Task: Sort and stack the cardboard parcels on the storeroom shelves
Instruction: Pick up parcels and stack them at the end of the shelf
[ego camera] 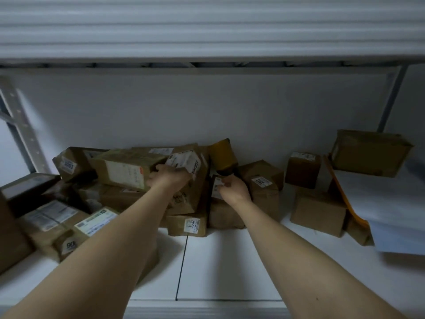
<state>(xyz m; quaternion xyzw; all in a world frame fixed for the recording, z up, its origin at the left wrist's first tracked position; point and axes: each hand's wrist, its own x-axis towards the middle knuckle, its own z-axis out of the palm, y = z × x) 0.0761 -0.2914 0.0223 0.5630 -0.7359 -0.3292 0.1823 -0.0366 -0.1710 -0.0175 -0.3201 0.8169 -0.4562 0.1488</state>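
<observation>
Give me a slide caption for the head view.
Both hands, left hand and right hand, grip cardboard parcels on a white shelf.

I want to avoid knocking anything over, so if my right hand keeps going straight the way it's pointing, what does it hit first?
Your right hand already touches a small labelled parcel. Straight on, it would probably meet the dark yellow taped package leaning just behind, then the white back wall. Depth is hard to judge here.

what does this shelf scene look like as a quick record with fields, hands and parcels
setting: white storeroom shelf, another shelf above
left hand: gripping a small white-labelled parcel on top of the pile
right hand: pinching a small dark labelled parcel
main pile: cardboard parcels heaped left and centre
right side: two separate boxes, one larger box raised at far right
front of shelf: bare
</observation>
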